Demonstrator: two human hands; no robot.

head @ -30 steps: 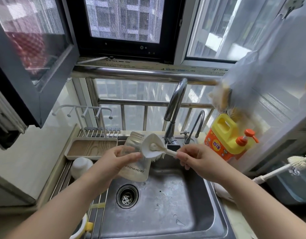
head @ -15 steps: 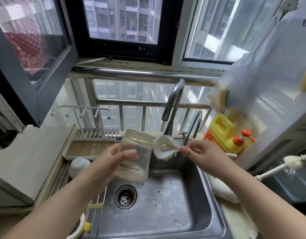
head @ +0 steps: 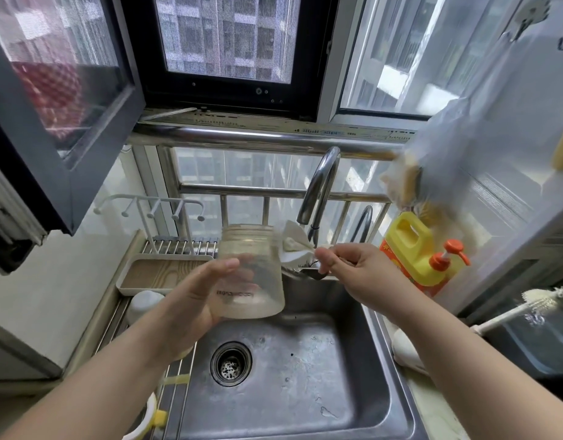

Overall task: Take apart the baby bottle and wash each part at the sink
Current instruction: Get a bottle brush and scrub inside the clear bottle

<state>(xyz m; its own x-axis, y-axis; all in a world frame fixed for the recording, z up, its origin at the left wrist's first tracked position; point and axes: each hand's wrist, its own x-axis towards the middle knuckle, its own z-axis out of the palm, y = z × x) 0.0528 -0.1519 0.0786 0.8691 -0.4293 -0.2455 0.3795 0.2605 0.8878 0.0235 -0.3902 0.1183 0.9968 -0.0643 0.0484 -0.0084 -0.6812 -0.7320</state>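
Fingers (head: 223,268) of left hand (head: 191,300) curled round bottle (head: 250,274) at frame centre above sink (head: 305,376), right hand (head: 359,274) pinching brush (head: 294,246) handle — scrubbing step, probably — next, brush head into bottle mouth.

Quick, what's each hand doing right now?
Left hand: fingers curled round the clear bottle, holding it upright over the sink.
Right hand: fingers pinching the white brush by its handle.

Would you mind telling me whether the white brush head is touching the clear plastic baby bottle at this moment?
Cannot tell. In the head view the white brush head overlaps the clear bottle's right edge near its neck, showing neither contact nor gap.
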